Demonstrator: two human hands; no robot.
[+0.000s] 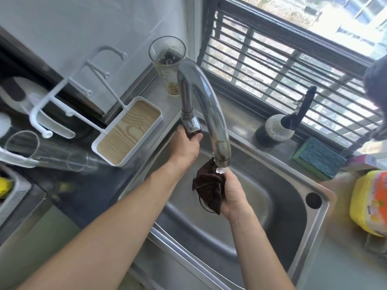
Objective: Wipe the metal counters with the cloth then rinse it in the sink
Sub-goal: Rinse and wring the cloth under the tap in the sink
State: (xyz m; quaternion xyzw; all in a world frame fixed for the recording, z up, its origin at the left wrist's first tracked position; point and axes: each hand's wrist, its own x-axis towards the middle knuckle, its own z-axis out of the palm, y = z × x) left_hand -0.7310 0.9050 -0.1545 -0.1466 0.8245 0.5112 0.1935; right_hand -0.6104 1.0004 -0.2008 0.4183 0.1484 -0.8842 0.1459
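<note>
A dark brown cloth (208, 185) hangs bunched over the steel sink (261, 206), directly under the spout of the curved chrome tap (209, 105). My right hand (233, 195) is closed around the cloth. Water shows at the spout's mouth, just above that hand. My left hand (185, 144) grips the tap's base at the sink's back left corner. Metal counter (240, 116) runs behind the sink below the window.
A tall glass (168, 65) stands behind the tap. A white tray with a wood-grain base (127, 130) and a white rack lie to the left. Right of the sink are a dark bottle (278, 126), a green-blue sponge (320, 158) and a yellow detergent bottle (370, 201).
</note>
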